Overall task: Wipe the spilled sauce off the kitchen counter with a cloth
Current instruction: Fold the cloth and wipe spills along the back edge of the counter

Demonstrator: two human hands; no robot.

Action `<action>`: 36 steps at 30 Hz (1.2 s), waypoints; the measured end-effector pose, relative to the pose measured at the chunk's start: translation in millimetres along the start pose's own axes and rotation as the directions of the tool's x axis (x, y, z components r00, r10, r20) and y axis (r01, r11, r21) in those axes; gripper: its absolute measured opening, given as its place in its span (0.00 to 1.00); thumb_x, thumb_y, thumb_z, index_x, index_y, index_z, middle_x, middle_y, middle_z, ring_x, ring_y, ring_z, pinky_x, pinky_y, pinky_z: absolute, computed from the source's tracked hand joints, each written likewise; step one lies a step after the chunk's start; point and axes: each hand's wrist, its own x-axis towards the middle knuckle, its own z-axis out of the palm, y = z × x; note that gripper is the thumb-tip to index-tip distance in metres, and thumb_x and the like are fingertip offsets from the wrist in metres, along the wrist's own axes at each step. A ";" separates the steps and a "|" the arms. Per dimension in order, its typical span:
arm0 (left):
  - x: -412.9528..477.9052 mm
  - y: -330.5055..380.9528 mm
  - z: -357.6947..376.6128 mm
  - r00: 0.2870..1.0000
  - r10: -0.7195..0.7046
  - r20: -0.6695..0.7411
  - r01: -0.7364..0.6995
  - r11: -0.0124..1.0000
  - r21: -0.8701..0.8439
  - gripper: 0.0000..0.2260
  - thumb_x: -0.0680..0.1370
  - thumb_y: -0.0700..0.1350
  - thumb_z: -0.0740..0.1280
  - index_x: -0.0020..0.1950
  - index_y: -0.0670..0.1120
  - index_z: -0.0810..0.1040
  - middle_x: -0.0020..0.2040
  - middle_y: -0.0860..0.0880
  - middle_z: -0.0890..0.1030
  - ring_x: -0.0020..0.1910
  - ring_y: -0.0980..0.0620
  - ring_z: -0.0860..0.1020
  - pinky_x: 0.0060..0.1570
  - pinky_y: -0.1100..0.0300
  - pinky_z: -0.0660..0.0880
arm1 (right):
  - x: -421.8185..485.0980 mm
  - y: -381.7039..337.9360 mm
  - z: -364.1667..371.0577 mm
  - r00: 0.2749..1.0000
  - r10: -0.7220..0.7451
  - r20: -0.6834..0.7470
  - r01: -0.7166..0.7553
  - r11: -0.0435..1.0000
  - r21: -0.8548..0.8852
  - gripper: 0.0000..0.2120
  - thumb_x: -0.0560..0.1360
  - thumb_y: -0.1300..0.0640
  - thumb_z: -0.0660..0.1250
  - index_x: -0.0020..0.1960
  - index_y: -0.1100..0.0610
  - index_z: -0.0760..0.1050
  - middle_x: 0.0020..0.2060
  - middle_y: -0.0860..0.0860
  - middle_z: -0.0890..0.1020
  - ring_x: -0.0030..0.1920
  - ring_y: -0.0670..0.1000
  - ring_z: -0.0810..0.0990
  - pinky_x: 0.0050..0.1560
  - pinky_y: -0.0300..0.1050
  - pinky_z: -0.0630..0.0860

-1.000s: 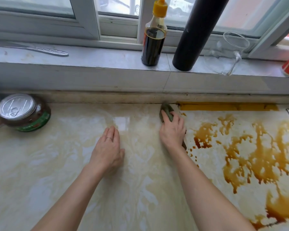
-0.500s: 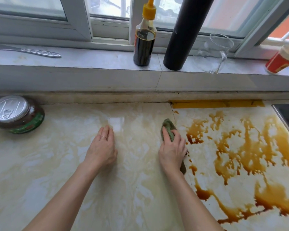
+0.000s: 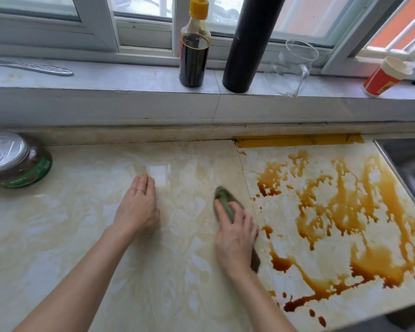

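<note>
A folded green cloth point(image 3: 222, 196) lies flat on the kitchen counter point(image 3: 82, 236), just left of the spilled sauce point(image 3: 345, 212). My right hand point(image 3: 234, 236) covers most of the cloth. The fingers are stretched out close together on top of it and press it down rather than curling round it. One end pokes out past my fingertips and a dark end shows by my wrist. I cannot see where my thumb lies.

The sauce spreads in brown and amber pools and streaks across the right part of the counter, from the yellow strip point(image 3: 297, 141) at the back wall to the front edge. It reaches nearly to the sink point(image 3: 412, 164). The cloth sits at its left border, so I judge the wiping barely begun on this patch. The next move calls for a firm sweep rightward into the pools, without pushing liquid over the front edge.

My left hand point(image 3: 139, 207) rests palm down on the bare counter, well apart from the cloth, with its fingers straight and holding nothing. Far left stands a jar point(image 3: 12, 159) with a metal lid. On the windowsill above are a dark sauce bottle point(image 3: 194, 51), a black cylinder point(image 3: 247, 44), a glass jug point(image 3: 295, 65) and a red paper cup point(image 3: 385, 76).
</note>
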 end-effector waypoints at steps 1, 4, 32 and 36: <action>-0.4 0.8 1.1 1.000 0.000 0.002 0.000 1.000 -0.009 0.33 0.79 0.47 0.55 0.76 0.39 0.39 0.77 0.41 0.40 0.76 0.45 0.40 0.75 0.54 0.45 | -19.9 -6.9 0.8 0.996 -0.088 0.017 0.088 0.996 -0.001 0.30 0.72 0.61 0.62 0.73 0.43 0.68 0.66 0.51 0.71 0.63 0.54 0.68 0.59 0.55 0.69; 0.3 -3.1 1.5 1.000 -0.004 -0.008 0.004 1.000 -0.023 0.33 0.79 0.47 0.55 0.76 0.40 0.39 0.77 0.42 0.40 0.76 0.46 0.40 0.75 0.54 0.45 | -52.8 -1.3 -4.9 0.936 -0.337 0.101 0.335 0.942 0.030 0.30 0.72 0.58 0.62 0.72 0.42 0.67 0.65 0.49 0.70 0.62 0.53 0.69 0.55 0.52 0.71; -33.3 9.3 17.8 0.978 0.057 -0.199 -0.085 0.987 -0.137 0.25 0.76 0.37 0.55 0.73 0.40 0.55 0.76 0.37 0.52 0.75 0.40 0.52 0.73 0.48 0.57 | -89.4 39.3 -28.9 0.964 -0.236 0.122 0.239 0.971 -0.014 0.28 0.73 0.60 0.61 0.71 0.43 0.69 0.65 0.50 0.72 0.62 0.54 0.70 0.56 0.53 0.71; -57.6 26.9 33.3 0.967 0.114 -0.226 -0.149 0.978 -0.146 0.28 0.76 0.36 0.57 0.76 0.42 0.52 0.76 0.38 0.52 0.75 0.41 0.53 0.73 0.49 0.58 | -67.2 44.7 -33.4 0.996 0.073 0.046 -0.072 0.997 -0.026 0.31 0.70 0.64 0.68 0.70 0.43 0.71 0.65 0.51 0.73 0.62 0.57 0.70 0.53 0.53 0.68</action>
